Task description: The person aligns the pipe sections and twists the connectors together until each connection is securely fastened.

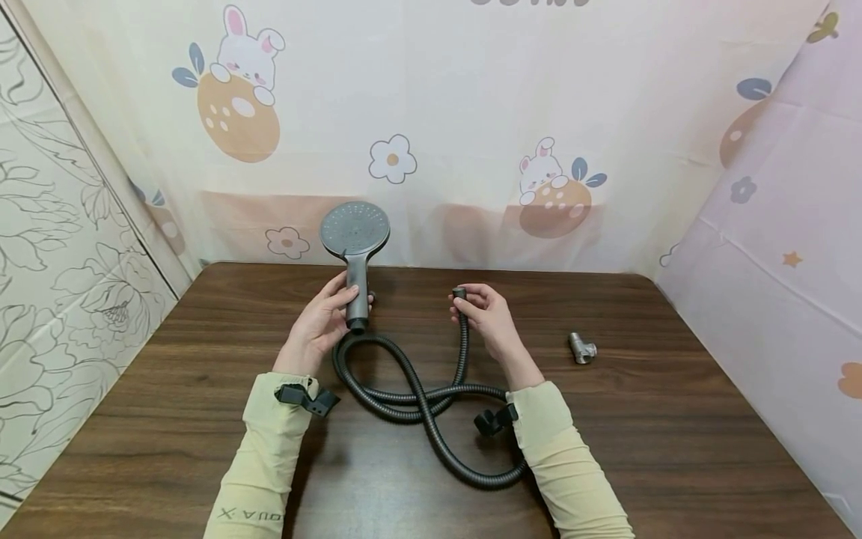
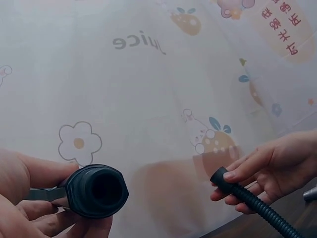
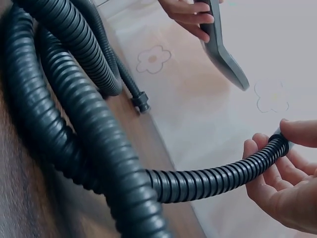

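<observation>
My left hand (image 1: 319,322) grips a grey shower head (image 1: 355,228) by its handle, holding it upright with the round spray face toward me. In the left wrist view, the round open end of the handle (image 2: 101,192) faces the camera. Off to the right, my right hand (image 1: 490,318) pinches one end of a black ribbed shower hose (image 1: 465,352) between thumb and fingers, its collar (image 2: 220,176) pointing up. The hose's other end (image 3: 142,102) lies near the back of the table, mostly hidden behind my left hand in the head view.
Loops of the hose spread over the middle of the brown wooden table (image 1: 202,434). A small silver T-shaped fitting (image 1: 582,349) lies to the right of my right hand. A printed curtain (image 1: 444,97) hangs behind the table's back edge.
</observation>
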`<control>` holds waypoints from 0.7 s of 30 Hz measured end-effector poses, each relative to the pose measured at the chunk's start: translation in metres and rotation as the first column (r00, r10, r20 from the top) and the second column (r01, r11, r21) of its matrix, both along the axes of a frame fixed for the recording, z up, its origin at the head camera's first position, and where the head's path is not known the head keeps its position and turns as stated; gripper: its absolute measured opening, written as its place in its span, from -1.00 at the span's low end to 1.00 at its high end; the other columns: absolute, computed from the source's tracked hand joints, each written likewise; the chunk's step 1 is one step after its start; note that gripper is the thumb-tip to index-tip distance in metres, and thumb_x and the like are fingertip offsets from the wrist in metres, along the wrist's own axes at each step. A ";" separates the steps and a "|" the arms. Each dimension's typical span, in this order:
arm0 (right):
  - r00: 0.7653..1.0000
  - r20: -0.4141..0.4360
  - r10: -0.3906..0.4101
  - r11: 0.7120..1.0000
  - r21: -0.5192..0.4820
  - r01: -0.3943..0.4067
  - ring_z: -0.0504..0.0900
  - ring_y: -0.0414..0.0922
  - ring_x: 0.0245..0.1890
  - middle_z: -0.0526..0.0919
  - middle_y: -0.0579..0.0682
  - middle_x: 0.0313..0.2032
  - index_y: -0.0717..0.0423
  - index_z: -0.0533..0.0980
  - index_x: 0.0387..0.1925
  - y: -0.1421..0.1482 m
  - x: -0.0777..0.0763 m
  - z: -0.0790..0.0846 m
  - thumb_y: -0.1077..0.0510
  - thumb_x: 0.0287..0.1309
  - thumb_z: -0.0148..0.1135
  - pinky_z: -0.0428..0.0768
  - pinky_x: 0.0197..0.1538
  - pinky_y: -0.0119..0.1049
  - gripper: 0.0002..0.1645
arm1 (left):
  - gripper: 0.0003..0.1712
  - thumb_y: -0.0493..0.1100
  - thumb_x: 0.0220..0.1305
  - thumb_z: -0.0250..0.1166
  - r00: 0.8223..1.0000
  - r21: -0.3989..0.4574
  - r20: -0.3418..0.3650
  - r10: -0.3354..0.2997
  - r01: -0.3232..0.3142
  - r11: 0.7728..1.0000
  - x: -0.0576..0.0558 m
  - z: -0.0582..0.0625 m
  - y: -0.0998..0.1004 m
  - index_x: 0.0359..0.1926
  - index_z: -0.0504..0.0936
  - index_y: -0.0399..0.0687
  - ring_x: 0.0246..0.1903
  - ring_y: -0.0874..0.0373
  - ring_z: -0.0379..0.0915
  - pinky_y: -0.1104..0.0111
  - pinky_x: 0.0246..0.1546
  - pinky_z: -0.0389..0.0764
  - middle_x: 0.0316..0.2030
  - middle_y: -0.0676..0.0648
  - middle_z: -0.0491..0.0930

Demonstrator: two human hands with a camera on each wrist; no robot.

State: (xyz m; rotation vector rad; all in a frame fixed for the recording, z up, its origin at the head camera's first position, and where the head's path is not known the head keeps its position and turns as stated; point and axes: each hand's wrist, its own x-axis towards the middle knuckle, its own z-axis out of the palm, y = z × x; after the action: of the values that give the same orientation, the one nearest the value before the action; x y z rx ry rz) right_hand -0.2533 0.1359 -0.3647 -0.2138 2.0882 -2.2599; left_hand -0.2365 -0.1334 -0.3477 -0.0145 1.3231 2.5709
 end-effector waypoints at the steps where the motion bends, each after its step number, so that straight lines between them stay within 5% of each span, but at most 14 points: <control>1: 1.000 -0.002 0.002 1.000 0.000 -0.002 0.61 -0.22 -0.37 0.61 -0.11 -0.33 0.36 0.31 0.03 -0.001 0.000 0.000 0.34 0.17 0.10 0.58 -0.11 -0.14 -0.61 | -0.36 -0.31 0.37 -0.09 1.000 0.001 -0.004 -0.004 0.004 1.000 0.000 0.000 0.000 0.40 -0.04 0.06 -0.36 0.20 0.57 0.39 -0.34 0.55 0.02 -0.05 0.27; 21: 0.997 -0.064 0.037 0.998 0.053 -0.034 0.62 -0.19 -0.38 0.49 -0.03 -0.35 0.42 0.39 0.02 -0.021 0.004 0.001 0.36 0.11 0.16 0.61 -0.25 -0.30 -0.59 | -0.36 -0.33 0.36 -0.06 1.000 0.023 -0.005 0.005 -0.005 1.000 -0.002 -0.003 0.004 0.40 -0.01 0.03 -0.28 0.16 0.58 0.34 -0.30 0.57 0.03 -0.10 0.29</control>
State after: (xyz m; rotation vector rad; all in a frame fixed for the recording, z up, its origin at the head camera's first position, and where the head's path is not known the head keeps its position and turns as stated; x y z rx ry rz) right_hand -0.2497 0.1145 -0.3635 -0.3236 2.1537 -2.2046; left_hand -0.2388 -0.1297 -0.3505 -0.0074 1.2971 2.5910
